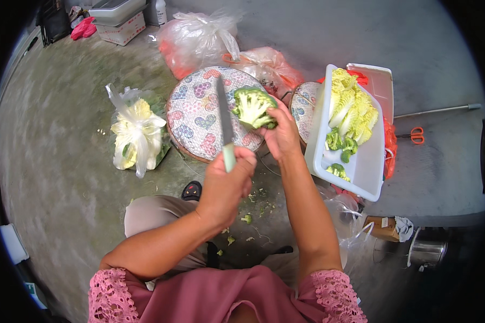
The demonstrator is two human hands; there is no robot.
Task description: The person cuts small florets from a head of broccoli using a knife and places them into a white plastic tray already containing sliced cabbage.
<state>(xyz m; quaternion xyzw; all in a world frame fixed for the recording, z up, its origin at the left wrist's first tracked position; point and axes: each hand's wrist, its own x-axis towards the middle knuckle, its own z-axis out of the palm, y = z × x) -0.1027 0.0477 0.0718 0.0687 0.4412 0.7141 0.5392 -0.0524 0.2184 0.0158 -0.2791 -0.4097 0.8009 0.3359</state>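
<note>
My left hand (229, 177) is closed around the pale green handle of a kitchen knife (225, 109); its blade points away from me, over a round stool top with a heart-patterned cover (194, 139). Just right of the blade, my right hand (282, 129) holds a cut piece of broccoli (252, 107), with its pale stems facing up. The blade and the broccoli are apart. To the right stands a white plastic tub (321, 137) holding yellow-green cabbage leaves (351, 107) and several small broccoli florets (348, 149).
A knotted clear bag of cabbage (137, 133) rests on the floor at left. Bulging plastic bags (202, 40) stand behind the stool. A second patterned seat (305, 105) touches the tub's side. Orange-handled scissors (417, 135) lie at right. Broccoli scraps (246, 219) dot the floor near my feet.
</note>
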